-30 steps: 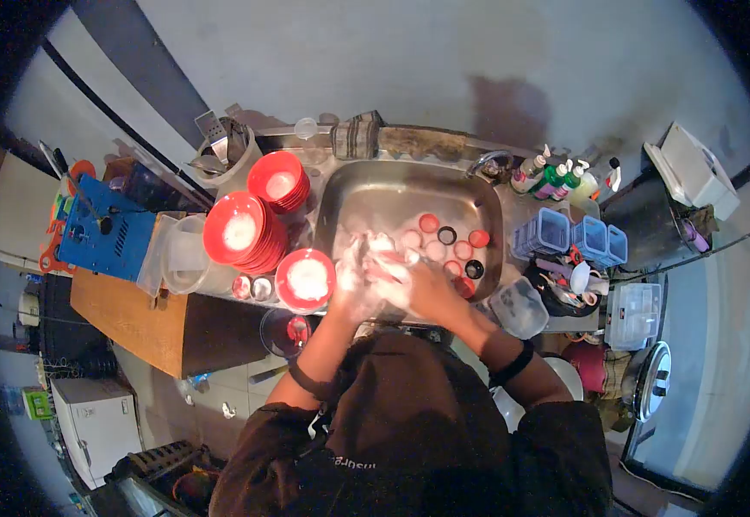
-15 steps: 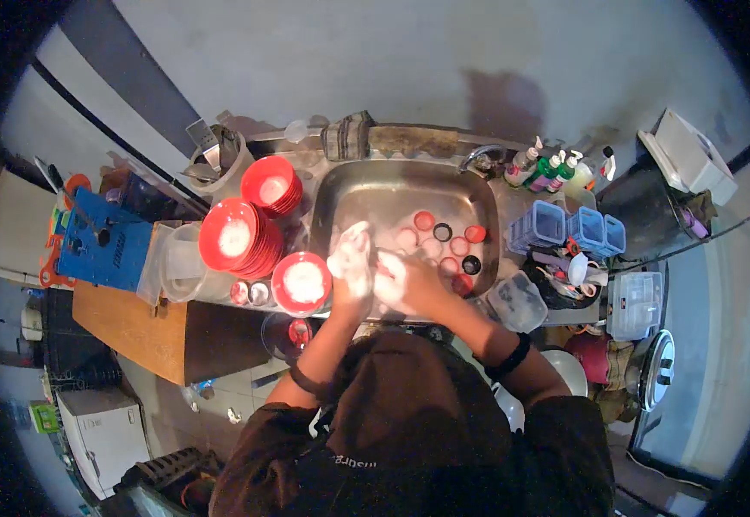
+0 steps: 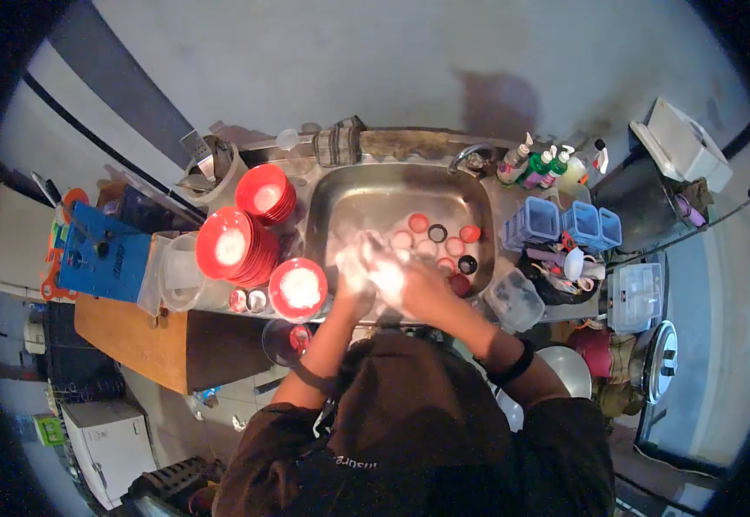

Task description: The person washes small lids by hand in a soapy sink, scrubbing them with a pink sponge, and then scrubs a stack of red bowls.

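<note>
Thick white foam covers my left hand [image 3: 356, 271] and my right hand [image 3: 392, 280], which are pressed together over the near left part of the steel sink [image 3: 316, 211]. The fingers of both hands look curled in against each other. Foam and motion blur hide whatever lies between them. In the sink, to the right of my hands, several round red caps [image 3: 469, 233] and black caps [image 3: 467, 264] sit in suds. A red bowl [image 3: 278, 289] with foam in it stands just left of my left forearm.
Stacked red bowls [image 3: 256, 258] stand left of the sink, with a second stack [image 3: 284, 202] behind. A faucet [image 3: 469, 155] and pump bottles [image 3: 537, 168] are at the back right. Blue baskets [image 3: 532, 222] and a clear plastic container [image 3: 515, 300] sit to the right.
My hands were slightly apart, the left one with its fingers pointing up. Now they have come together. The whole view has shifted slightly.
</note>
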A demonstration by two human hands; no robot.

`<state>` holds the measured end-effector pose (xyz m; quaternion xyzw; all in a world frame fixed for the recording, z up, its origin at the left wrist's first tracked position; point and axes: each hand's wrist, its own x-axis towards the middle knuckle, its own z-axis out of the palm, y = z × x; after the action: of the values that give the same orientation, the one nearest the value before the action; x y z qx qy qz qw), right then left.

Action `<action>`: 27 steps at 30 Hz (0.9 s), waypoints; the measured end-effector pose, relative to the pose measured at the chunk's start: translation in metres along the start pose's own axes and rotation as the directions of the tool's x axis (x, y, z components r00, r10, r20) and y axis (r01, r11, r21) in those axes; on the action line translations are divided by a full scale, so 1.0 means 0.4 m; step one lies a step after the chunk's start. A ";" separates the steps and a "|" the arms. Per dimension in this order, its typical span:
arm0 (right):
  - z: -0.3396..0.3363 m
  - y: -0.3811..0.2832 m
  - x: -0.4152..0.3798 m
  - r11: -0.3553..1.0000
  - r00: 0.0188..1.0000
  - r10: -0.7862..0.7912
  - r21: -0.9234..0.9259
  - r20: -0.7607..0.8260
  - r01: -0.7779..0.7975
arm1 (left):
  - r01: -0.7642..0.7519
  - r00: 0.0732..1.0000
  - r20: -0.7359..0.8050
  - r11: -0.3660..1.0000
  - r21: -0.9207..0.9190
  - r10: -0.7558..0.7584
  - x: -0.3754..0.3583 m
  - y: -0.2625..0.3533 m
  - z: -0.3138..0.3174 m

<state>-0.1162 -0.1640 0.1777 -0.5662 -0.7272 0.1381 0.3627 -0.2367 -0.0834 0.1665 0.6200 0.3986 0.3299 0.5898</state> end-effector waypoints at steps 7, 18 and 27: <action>-0.029 0.052 0.009 0.779 0.958 -0.252 -0.616 -0.135 0.118 | 0.478 0.868 0.192 0.666 -0.572 -0.458 -0.019 0.047 0.026; -0.028 -0.029 0.040 0.965 0.949 0.254 0.116 -0.189 -0.235 | -0.130 0.991 -0.028 0.988 -0.082 0.129 -0.042 0.001 0.025; 0.002 0.058 0.022 0.797 0.854 0.308 0.377 0.419 -0.472 | 0.321 0.945 0.194 0.850 -0.418 -0.261 -0.051 0.032 0.018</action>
<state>-0.1008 -0.1482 0.1662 -0.5692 -0.5883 0.4760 0.3215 -0.2385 -0.1045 0.1798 0.4216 0.3628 0.2775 0.7834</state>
